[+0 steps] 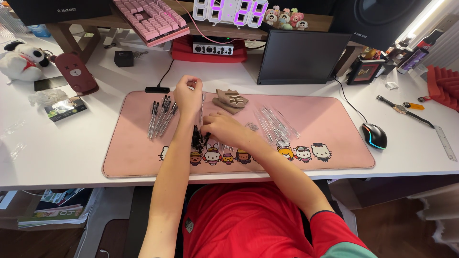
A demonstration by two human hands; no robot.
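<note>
**Two hands among pen parts on a pink mat**

Both hands work over one pink mat (306,157) on the white surface (62,148). The left hand (187,95) is raised, fingers pinched on one clear barrel (201,111). The right hand (221,129) lies lower, fingertips closed on a cluster of black caps (197,138). About six pens (160,118) lie left of both hands; a heap of clear barrels (275,125), too many to count, lies right.

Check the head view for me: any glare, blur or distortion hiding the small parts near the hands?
Head view: even light, soft shadows; the clock display blooms bright and a light strip flares top right. Wide-angle bending at the desk edges. Left hand and right hand are sharp enough, but the clear pen barrels nearly vanish against the pink mat; black pens read clearly.
</note>
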